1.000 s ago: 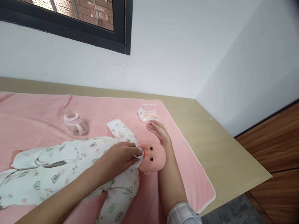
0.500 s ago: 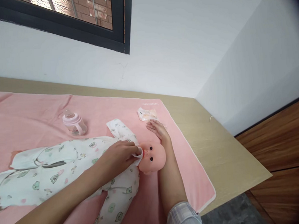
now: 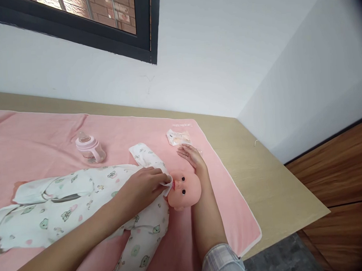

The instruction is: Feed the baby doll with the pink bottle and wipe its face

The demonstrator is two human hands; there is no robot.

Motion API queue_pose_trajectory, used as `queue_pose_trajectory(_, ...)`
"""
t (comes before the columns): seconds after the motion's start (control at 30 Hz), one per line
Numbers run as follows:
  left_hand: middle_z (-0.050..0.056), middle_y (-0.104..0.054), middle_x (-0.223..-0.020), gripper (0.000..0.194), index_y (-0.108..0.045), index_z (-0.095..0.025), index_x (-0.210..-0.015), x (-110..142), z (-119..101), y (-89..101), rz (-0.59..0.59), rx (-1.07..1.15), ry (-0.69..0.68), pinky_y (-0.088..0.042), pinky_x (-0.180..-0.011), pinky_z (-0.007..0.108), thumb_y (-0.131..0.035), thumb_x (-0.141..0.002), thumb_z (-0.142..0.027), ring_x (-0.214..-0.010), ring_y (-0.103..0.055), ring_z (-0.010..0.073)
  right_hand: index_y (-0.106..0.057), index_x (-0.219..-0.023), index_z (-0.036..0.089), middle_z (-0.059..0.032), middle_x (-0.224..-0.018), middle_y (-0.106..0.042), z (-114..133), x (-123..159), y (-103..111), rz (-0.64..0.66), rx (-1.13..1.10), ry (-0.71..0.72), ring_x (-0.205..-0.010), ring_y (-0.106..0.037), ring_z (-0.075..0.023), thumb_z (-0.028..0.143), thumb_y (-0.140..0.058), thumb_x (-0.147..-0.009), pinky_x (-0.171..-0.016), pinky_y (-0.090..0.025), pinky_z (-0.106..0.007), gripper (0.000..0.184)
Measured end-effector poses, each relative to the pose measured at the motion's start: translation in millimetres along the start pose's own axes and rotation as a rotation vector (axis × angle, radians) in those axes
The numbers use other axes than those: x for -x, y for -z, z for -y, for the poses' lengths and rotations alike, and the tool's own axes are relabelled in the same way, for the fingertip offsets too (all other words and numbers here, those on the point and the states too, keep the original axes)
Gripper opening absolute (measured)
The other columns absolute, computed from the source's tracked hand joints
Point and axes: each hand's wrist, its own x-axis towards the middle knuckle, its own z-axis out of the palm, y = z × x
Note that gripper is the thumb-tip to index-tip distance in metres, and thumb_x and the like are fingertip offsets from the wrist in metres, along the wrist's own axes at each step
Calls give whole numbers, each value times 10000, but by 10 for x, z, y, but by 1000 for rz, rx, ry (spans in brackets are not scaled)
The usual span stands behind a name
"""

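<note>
A baby doll lies on its back, its bald head [image 3: 188,195] to the right and its body in a white printed sleepsuit [image 3: 89,193]. My left hand [image 3: 145,186] reaches across the doll's chest, thumb and fingers pinched on a small white wipe [image 3: 169,187] beside the red mouth. Whether the wipe touches the lips I cannot tell. Past the crown of the head stretches my right forearm, close against it. My right hand [image 3: 191,156] rests open on the pink mat, fingers extended, just below a clear plastic packet [image 3: 177,137].
On the pink mat [image 3: 116,128] a pink-topped baby bottle [image 3: 90,149] with a handle lies tilted beyond the doll. The mat covers part of a pale wooden surface [image 3: 262,188]. A white wall with a dark window frame [image 3: 147,48] rises behind; wooden panels [image 3: 343,175] stand at right.
My left hand and the wipe have shifted very slightly at the doll's mouth. The right hand, doll, bottle and packet stay where they were.
</note>
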Motion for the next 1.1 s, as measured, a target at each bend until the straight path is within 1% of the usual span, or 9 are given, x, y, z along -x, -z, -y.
queue_pose_trajectory(0.13, 34, -669, -856, 275, -688, -211, -953, 3, 21, -32, -28, -22, -12, -405, -706, 320, -427, -872, -175, -779, -556, 199, -603, -989, 168, -53, -884, -717, 4, 6, -2, -1, 3, 6, -862, -715, -175, 215, -683, -795, -1001, -524, -412, 215)
queue_pose_trajectory(0.43, 53, -658, -875, 302, -688, -208, -1009, -7, 34, -37, -24, -46, -23, -412, -717, 329, -408, -905, -164, -805, -557, 208, -600, -1000, 170, -55, -893, -716, 0, 7, 4, -1, 7, 16, -864, -714, -177, 227, -700, -785, -1008, -520, -418, 244)
queue_pose_trajectory(0.57, 45, -646, -872, 309, -683, -225, -1028, -1, 48, -57, -50, -52, -39, -403, -706, 320, -402, -918, -161, -794, -543, 197, -603, -992, 171, -54, -885, -716, -9, -4, 17, 5, 7, 21, -863, -715, -176, 227, -699, -784, -1004, -522, -418, 236)
queue_pose_trajectory(0.77, 44, -634, -846, 295, -680, -219, -1008, -19, 36, -37, -34, -73, -43, -398, -711, 317, -398, -935, -171, -768, -529, 189, -603, -976, 180, -39, -858, -718, -11, 0, 5, -1, 3, 14, -845, -718, -170, 227, -701, -780, -993, -530, -412, 224)
queue_pose_trajectory(0.97, 33, -616, -790, 365, -685, -218, -921, 1, 17, -33, -96, -16, -87, -388, -695, 304, -345, -885, -90, -718, -505, 172, -604, -976, 172, -39, -854, -722, -1, 5, -4, -7, 4, 13, -854, -718, -182, 214, -684, -781, -987, -536, -409, 215)
queue_pose_trajectory(1.1, 38, -616, -793, 367, -692, -208, -890, 15, -31, -31, -110, 53, -122, -388, -683, 289, -344, -872, -94, -723, -513, 166, -602, -982, 172, -43, -863, -721, -6, -1, 4, 5, 6, 18, -856, -717, -180, 217, -683, -785, -995, -531, -412, 218)
